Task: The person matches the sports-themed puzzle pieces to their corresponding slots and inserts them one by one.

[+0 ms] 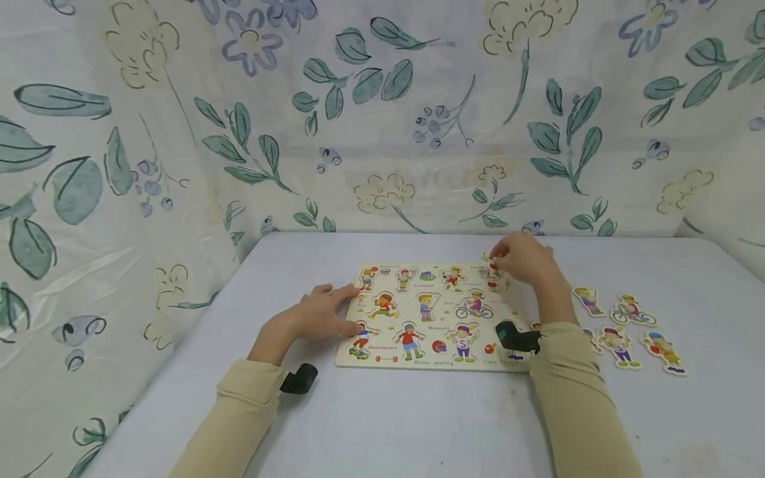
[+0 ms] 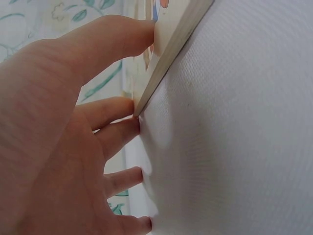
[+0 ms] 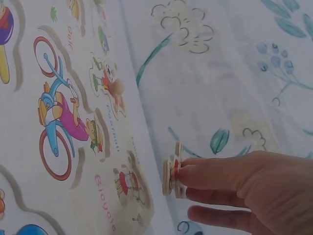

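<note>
Two bare hands show on my feed, both at a pale board [image 1: 406, 312] lying on a white table [image 1: 382, 425]. The right hand [image 1: 528, 259] is over the board's far right corner, and its thumb and fingers pinch a small piece [image 3: 167, 178] — nearly closed, with just the piece's thickness between them. From the right wrist I see that piece almost edge-on, near the recess [image 3: 129, 183] in that corner; whether it touches the board I cannot tell.

The left hand [image 1: 319, 313] grips nothing: it lies spread at the board's left edge, thumb resting on the board, two fingertips by its corner, the other two down on the table.

Across the board I make out rows of figures in cut outlines, a cyclist [image 3: 71, 120] among them. To its right I count five loose shapes: a figure in yellow [image 1: 588, 301], a second cyclist [image 1: 632, 310], a figure in purple [image 1: 621, 345], one with a ball [image 1: 665, 352] — and one partly hidden by the beige right sleeve [image 1: 576, 392]. A leaf-and-flower cloth [image 1: 358, 146] hangs behind.
</note>
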`<state>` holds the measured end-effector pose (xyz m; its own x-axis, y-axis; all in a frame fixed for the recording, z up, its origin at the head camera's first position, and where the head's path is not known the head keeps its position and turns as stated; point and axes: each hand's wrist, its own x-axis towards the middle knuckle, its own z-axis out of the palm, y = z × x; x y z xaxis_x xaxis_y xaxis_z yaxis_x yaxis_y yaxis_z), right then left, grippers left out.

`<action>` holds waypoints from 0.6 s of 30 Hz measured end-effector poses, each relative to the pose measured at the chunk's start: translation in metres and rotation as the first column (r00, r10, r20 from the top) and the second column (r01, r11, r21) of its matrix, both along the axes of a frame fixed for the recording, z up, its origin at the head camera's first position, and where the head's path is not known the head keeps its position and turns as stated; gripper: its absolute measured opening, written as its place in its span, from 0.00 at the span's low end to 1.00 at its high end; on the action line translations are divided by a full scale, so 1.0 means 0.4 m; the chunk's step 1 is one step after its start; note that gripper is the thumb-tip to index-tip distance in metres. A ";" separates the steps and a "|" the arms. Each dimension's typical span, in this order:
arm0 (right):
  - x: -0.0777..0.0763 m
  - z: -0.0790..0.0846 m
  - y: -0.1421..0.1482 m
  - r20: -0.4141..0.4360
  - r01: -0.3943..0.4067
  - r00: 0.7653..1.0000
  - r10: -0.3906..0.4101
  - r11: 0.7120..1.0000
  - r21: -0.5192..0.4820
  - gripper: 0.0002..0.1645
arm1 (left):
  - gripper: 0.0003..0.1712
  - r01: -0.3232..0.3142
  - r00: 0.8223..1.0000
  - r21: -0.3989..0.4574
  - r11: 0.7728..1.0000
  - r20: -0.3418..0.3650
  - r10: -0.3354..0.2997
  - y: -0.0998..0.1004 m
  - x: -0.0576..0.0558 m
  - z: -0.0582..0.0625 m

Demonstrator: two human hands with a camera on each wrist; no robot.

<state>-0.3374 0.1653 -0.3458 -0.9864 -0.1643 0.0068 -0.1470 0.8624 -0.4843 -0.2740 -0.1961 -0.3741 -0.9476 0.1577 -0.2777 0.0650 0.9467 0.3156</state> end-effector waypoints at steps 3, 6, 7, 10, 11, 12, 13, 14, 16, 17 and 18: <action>-0.002 -0.006 0.002 0.026 0.016 1.000 -0.017 1.000 0.017 0.15 | 0.48 0.000 1.000 -0.004 1.000 0.003 0.000 0.000 0.000 0.001; -0.005 -0.013 0.002 0.062 0.021 0.998 -0.023 0.999 0.029 0.16 | 0.48 0.006 1.000 -0.005 1.000 0.000 -0.006 -0.002 0.000 0.002; -0.006 -0.016 0.002 0.075 0.022 0.997 -0.024 0.999 0.033 0.16 | 0.48 0.008 1.000 -0.004 1.000 0.001 -0.008 -0.002 0.000 0.002; -0.009 -0.026 0.001 0.122 0.027 0.992 -0.031 0.999 0.037 0.16 | 0.48 0.010 1.000 -0.003 1.000 0.001 -0.010 -0.002 0.000 0.002; -0.010 -0.029 0.001 0.138 0.027 0.990 -0.032 0.999 0.038 0.16 | 0.48 0.010 1.000 -0.003 1.000 0.003 -0.010 -0.002 0.000 0.002; -0.011 -0.031 0.001 0.152 0.027 0.988 -0.033 0.999 0.038 0.16 | 0.48 0.011 1.000 -0.003 1.000 0.004 -0.011 -0.002 0.000 0.002; -0.011 -0.034 0.002 0.165 0.028 0.986 -0.033 0.999 0.038 0.16 | 0.48 0.011 1.000 -0.004 1.000 0.005 -0.011 -0.001 0.000 0.002; -0.012 -0.036 0.002 0.177 0.028 0.984 -0.034 0.999 0.038 0.16 | 0.48 0.011 1.000 -0.003 1.000 0.006 -0.011 -0.001 0.000 0.003; -0.013 -0.040 0.003 0.192 0.028 0.981 -0.035 0.999 0.036 0.17 | 0.48 0.013 1.000 -0.004 1.000 0.008 -0.013 0.000 0.000 0.004; -0.013 -0.041 0.004 0.195 0.029 0.980 -0.035 0.999 0.035 0.17 | 0.48 0.013 1.000 -0.004 1.000 0.009 -0.013 0.001 0.000 0.004; -0.013 -0.042 0.005 0.195 0.028 0.980 -0.034 0.999 0.031 0.17 | 0.48 0.014 1.000 -0.006 1.000 0.008 -0.014 0.001 -0.001 0.004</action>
